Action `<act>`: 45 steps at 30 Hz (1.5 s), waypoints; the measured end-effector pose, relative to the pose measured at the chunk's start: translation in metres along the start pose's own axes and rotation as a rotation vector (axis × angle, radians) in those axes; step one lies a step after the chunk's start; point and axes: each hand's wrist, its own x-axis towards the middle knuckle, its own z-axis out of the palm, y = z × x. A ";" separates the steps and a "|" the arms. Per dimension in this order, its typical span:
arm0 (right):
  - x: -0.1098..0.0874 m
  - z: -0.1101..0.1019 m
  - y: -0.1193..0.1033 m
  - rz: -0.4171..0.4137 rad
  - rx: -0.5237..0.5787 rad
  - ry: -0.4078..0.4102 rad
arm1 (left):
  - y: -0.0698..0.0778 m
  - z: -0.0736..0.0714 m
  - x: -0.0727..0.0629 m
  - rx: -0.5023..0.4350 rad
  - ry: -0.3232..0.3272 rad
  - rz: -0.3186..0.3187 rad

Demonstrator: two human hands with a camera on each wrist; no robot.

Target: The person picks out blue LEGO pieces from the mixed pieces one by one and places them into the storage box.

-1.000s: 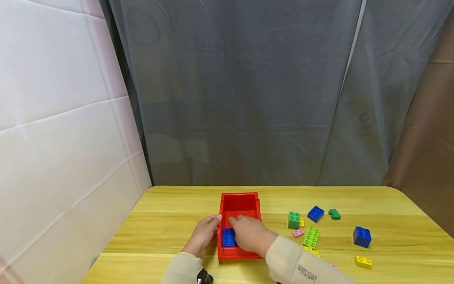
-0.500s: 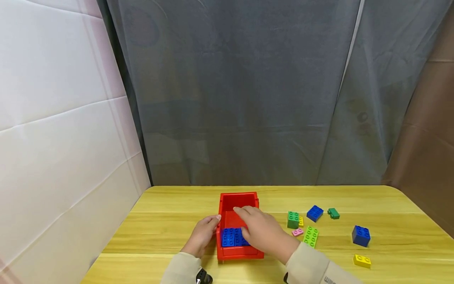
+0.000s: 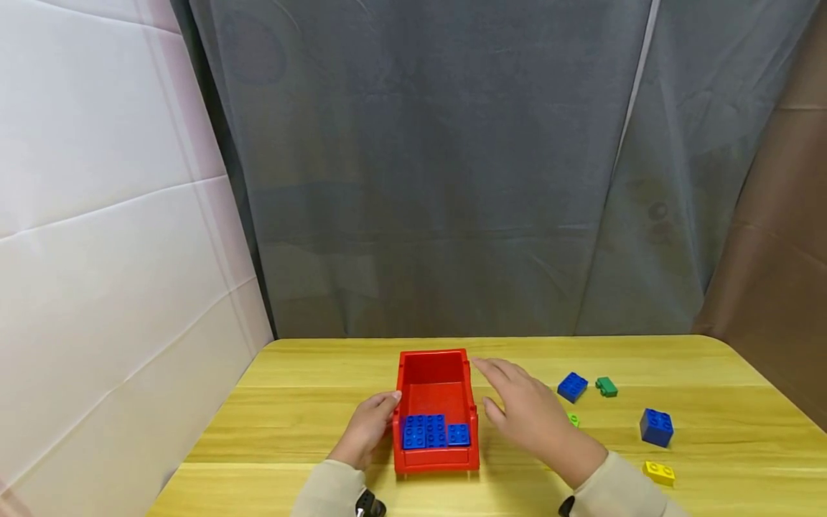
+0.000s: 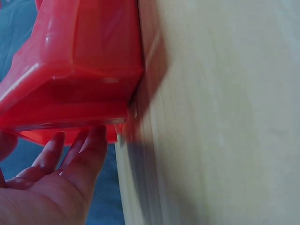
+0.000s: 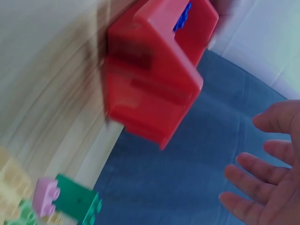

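A red storage bin (image 3: 436, 461) stands on the table in the head view. Inside its near end sit blue toy bricks: two larger ones (image 3: 424, 431) side by side and a smaller one (image 3: 459, 434) at their right. My left hand (image 3: 367, 425) holds the bin's left side, thumb at the rim; in the left wrist view its fingers (image 4: 86, 157) reach the rim from below. Beside the bin's right side hovers my right hand (image 3: 533, 416), holding nothing, its fingers (image 5: 255, 185) spread and relaxed in the right wrist view.
Loose bricks lie at the right: blue (image 3: 572, 387), small green (image 3: 606, 387), tall blue (image 3: 657, 428) and yellow (image 3: 659, 472). My right hand covers most of a lime brick (image 3: 573, 419). The right wrist view also shows a green brick (image 5: 75, 197) and a pink one (image 5: 45, 196).
My right hand has lifted out of the bin and moved right, past its rim, uncovering the blue bricks inside. The left hand stays on the bin's left side.
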 end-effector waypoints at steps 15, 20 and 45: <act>-0.023 -0.013 0.042 0.063 -0.043 0.054 | 0.000 0.001 0.001 -0.018 -0.003 0.008; -0.030 -0.016 0.053 0.103 -0.045 0.050 | 0.000 0.001 0.001 -0.023 -0.006 0.015; -0.050 -0.020 0.101 0.275 -0.051 -0.013 | 0.001 0.000 0.001 -0.030 -0.013 0.024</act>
